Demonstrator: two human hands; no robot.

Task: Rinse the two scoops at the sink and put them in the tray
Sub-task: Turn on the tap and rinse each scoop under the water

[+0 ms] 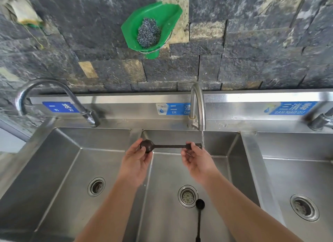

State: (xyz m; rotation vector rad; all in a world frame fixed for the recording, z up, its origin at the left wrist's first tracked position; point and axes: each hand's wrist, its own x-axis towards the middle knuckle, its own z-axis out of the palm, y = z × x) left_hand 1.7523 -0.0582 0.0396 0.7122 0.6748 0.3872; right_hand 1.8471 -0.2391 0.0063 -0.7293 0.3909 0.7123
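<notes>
A dark long-handled scoop (169, 146) is held level over the middle sink basin (232, 148). My left hand (136, 160) grips its round bowl and my right hand (197, 159) pinches the handle end. The handle tip sits in the thin stream of water from the middle faucet (198, 106). A second black scoop (199, 218) lies on the floor of the same basin, its bowl beside the drain (188, 196) and its handle pointing toward me. No tray is in view.
Three steel basins sit side by side, the left basin (59, 160) and the right basin (295, 169) each with a drain. A curved left faucet (54, 97) is off. A green holder (151, 27) with steel wool hangs on the stone wall.
</notes>
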